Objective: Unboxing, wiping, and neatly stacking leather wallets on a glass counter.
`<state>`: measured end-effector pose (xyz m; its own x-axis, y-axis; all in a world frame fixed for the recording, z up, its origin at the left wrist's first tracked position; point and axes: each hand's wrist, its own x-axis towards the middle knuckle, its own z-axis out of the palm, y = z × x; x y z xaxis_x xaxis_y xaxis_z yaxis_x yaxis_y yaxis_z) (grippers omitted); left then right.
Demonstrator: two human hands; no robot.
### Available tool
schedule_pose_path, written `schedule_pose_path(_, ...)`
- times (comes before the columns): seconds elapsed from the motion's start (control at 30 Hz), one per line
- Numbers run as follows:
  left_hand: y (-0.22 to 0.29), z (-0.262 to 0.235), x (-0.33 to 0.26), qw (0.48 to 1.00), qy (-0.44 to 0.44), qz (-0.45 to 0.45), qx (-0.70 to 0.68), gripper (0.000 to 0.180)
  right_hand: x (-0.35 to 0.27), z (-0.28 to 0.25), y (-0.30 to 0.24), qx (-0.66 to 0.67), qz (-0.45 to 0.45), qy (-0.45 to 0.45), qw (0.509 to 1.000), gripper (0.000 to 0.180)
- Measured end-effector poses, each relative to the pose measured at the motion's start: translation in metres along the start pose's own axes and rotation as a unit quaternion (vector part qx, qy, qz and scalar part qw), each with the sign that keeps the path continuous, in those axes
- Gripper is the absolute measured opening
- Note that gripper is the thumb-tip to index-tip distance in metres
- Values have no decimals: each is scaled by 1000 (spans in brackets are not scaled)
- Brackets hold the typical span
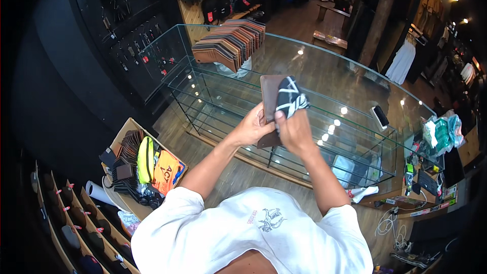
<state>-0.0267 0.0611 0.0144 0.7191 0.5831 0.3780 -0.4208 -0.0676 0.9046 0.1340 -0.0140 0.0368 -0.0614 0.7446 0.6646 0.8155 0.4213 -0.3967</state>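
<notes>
Left hand (252, 128): I gripped one brown wallet (269, 96).
Right hand (294, 131): I pinched one black patterned cloth (290, 96).
Glass counter (324, 78): one row of wallets (231, 43).

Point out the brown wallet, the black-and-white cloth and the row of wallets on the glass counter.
brown wallet (268, 91), head view, upper flap.
black-and-white cloth (290, 97), head view, middle of the bunched fabric.
row of wallets (231, 43), head view, middle of the row.

Matt brown leather wallet (268, 96), patterned cloth (290, 98), glossy glass counter (324, 78).

Two hands, left hand (252, 128) and right hand (294, 132), hold one brown wallet (269, 91) and one black cloth (290, 96). One glass counter (314, 71) at twelve o'clock.
</notes>
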Motion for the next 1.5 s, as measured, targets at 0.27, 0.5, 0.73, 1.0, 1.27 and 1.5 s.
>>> schedule_pose_path(0.27,-24,-6,-2,996,-48,-64,39,63,14,-1,-9,-31,6,-58,998,41)
schedule_pose_path(0.5,-10,-8,-4,999,-15,-26,33,66,23,-2,-17,16,36,-85,996,47)
schedule_pose_path(0.73,16,-13,-14,1000,15,-3,-22,54,64,-36,72,-26,195,25,980,57)
schedule_pose_path(1.0,41,-34,5,986,46,10,-159,48,146,-105,174,-68,158,177,969,63)
schedule_pose_path(1.27,20,-63,27,970,77,-7,-232,43,98,-65,188,-309,371,-89,871,60)
schedule_pose_path(1.5,23,-91,38,951,-2,-83,-298,49,104,12,48,68,53,-3,996,63)
